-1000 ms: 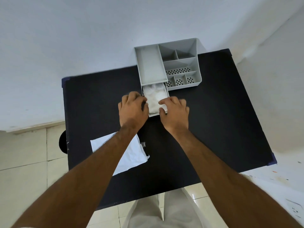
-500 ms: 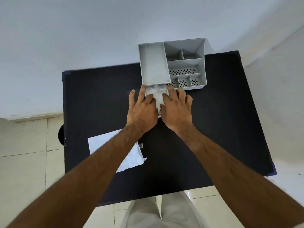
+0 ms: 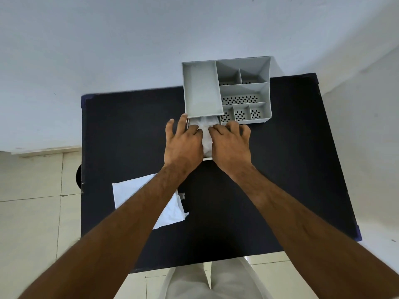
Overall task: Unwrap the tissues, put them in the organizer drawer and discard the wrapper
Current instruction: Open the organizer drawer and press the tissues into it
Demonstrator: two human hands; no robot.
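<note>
A grey plastic organizer stands at the far edge of the black table. Its drawer is pulled out toward me, under the long left compartment. White tissues fill the drawer. My left hand and my right hand lie side by side on top of the tissues, fingers spread and curled, pressing down on them. The hands hide most of the drawer. The white wrapper lies flat on the table at the near left, partly under my left forearm.
The table stands against a pale wall. Tiled floor shows to the left and in front of the table. A dark round object sticks out at the table's left edge. My light trousers show below the near edge.
Both hands have moved from the drawer's front corners up onto the tissues, fingers reaching toward the organizer. The drawer shows less of its length than a second ago.
</note>
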